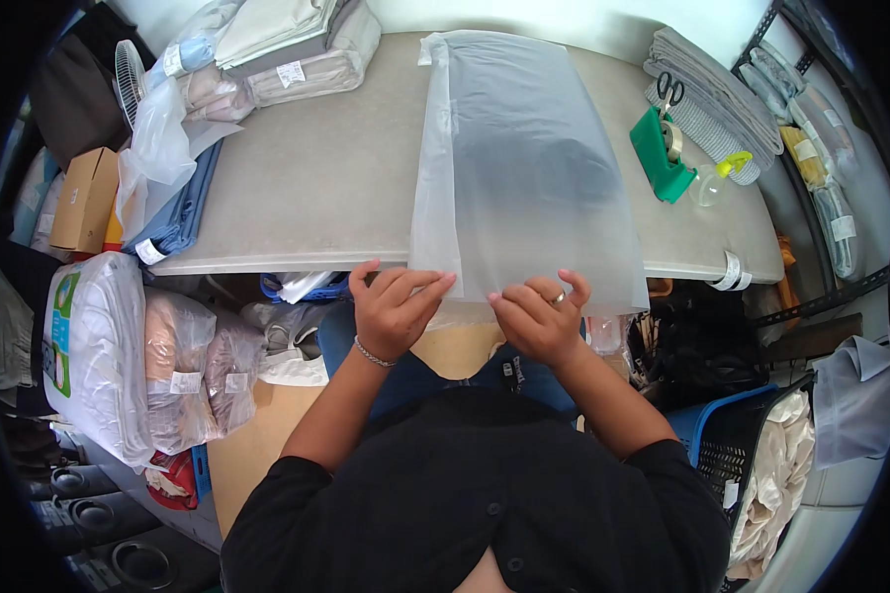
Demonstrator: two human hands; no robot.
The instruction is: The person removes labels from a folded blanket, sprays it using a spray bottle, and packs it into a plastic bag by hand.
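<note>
A frosted plastic bag [544,232] lies lengthwise on the table, with dark folded fabric [524,119] showing through its far part. Its near end hangs slightly over the table's front edge. My left hand [398,308] is at the left of that near end, thumb and fingertips pinched together on the plastic. Close by on the right, my right hand [542,316], wearing a ring, pinches the same near edge. The exact grip of the fingertips on the thin film is hard to make out.
On the grey table [307,188], a green tape dispenser [660,158] with scissors [668,91] and a spray bottle [714,181] stand right. Folded grey cloth [712,89] lies behind them. Packed textiles [297,69] sit back left; a cardboard box [84,203] stands far left.
</note>
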